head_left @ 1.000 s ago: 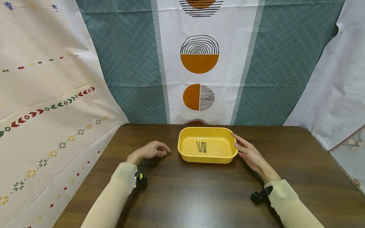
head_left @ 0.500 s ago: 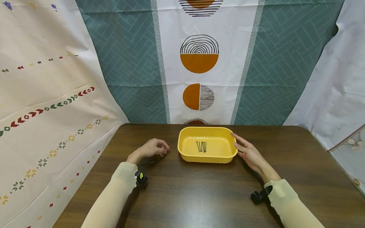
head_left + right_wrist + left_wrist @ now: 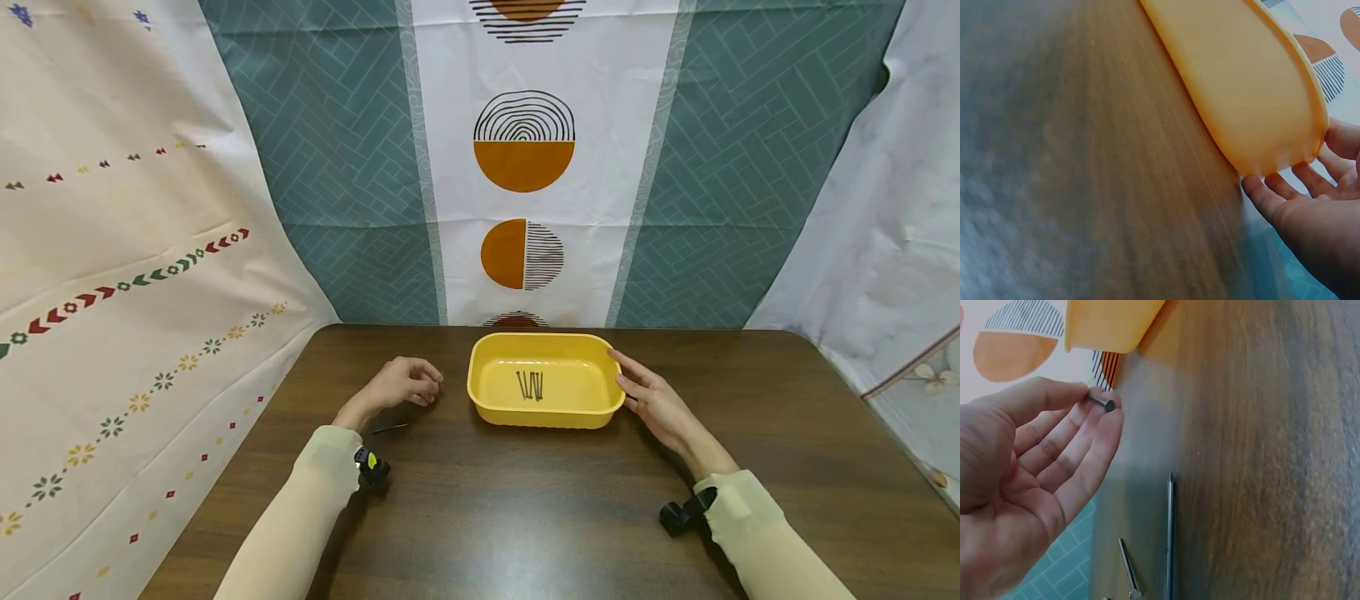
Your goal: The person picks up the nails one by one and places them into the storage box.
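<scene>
My left hand (image 3: 401, 385) pinches a nail (image 3: 1102, 402) between thumb and fingertips, with its head showing in the left wrist view. The hand is raised just left of a yellow plastic tray (image 3: 540, 418). Inside that tray lie several dark nails (image 3: 529, 386), roughly side by side. At the tray's right end my right hand (image 3: 663, 412) holds it, thumb at the rim and fingertips against the outer wall. One long nail (image 3: 1170, 537) lies on the table below the left hand, beside a shorter-looking nail (image 3: 1127, 569); part of another shows at the view's bottom edge.
The brown wooden table (image 3: 510, 508) reaches back to a hanging patterned cloth (image 3: 525, 183) behind the tray. A pale printed cloth (image 3: 150, 333) hangs on the left, and a white one (image 3: 892, 275) on the right. Each wrist wears a small black camera.
My left hand has lifted off the table with the nail in its fingers and drawn slightly back to the left. My right hand and the tray stay where they were.
</scene>
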Available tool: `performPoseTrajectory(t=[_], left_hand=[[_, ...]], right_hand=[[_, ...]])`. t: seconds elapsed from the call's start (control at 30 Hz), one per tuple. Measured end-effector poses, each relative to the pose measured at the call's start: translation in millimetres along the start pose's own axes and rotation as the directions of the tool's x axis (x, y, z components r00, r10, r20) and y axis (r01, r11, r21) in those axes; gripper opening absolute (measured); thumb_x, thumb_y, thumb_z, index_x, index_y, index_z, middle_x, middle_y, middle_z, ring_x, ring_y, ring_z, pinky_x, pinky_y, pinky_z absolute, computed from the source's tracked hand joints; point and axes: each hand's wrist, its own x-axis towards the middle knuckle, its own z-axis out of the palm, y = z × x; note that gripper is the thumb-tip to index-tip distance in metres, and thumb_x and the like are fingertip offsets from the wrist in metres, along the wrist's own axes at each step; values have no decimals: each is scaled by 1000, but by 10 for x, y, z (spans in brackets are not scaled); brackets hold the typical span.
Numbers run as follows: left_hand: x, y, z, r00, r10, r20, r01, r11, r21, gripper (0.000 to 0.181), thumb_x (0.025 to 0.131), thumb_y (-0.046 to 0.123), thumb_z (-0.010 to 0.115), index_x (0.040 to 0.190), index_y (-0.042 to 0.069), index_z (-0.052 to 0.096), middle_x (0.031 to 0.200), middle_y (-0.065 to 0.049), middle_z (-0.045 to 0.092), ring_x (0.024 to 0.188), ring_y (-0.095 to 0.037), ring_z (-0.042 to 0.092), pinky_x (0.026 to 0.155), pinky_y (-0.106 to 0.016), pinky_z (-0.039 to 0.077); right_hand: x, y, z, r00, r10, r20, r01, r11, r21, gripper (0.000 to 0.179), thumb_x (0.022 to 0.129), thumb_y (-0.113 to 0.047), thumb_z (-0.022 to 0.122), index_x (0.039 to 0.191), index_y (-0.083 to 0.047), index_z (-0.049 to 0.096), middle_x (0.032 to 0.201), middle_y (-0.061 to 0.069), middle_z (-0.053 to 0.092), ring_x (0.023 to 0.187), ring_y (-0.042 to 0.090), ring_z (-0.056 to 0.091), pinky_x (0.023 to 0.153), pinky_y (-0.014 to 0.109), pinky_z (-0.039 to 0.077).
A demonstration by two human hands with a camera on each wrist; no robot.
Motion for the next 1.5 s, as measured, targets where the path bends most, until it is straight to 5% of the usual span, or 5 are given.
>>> performPoseTrajectory(t=[0.13, 0.33, 0.73, 1.07, 1.5], left_hand=[[7, 33, 6, 998, 10, -59, -8, 999, 44, 27, 99, 2, 65, 123, -11, 67, 99, -23, 72, 86, -34, 72, 80, -48, 63], [18, 48, 10, 992, 56, -113, -45, 994, 101, 30, 98, 4, 68, 125, -9, 67, 102, -26, 73, 84, -33, 71, 82, -47, 62], [32, 124, 30, 991, 34, -128, -42, 997, -60, 33, 99, 1, 67, 130, -11, 65, 117, -30, 70, 93, -29, 73, 83, -37, 63], [74, 206, 45, 986, 70, -154, -82, 994, -73, 29, 99, 4, 68, 126, -6, 69, 121, -32, 67, 95, -25, 71, 83, -38, 63], [120, 384, 155, 982, 89, -166, -108, 988, -109, 28, 96, -1, 72, 124, -7, 70, 114, -28, 72, 99, -45, 72, 81, -39, 63]], right_hand=[[2, -1, 3, 1000, 6, -2, -6, 1000, -1, 62, 114, -22, 45, 167, -6, 17, 174, 15, 5, 154, 34, 21, 101, 17, 47], [21, 20, -2, 1000, 17, -9, -17, 1000, 2, 61, 114, -21, 44, 167, -9, 19, 174, 14, 6, 148, 20, 32, 102, 18, 48], [0, 17, -11, 1000, -7, 8, 7, 1000, 1, 63, 113, -23, 46, 167, -7, 17, 174, 16, 4, 136, 4, 43, 102, 19, 48], [15, 28, -10, 1000, 8, -1, -8, 1000, 5, 63, 113, -22, 46, 167, -7, 18, 174, 16, 5, 133, 1, 44, 101, 19, 49], [18, 39, -17, 1000, 10, 3, -10, 1000, 8, 63, 113, -22, 46, 167, -7, 17, 174, 16, 5, 132, -1, 45, 101, 19, 49]])
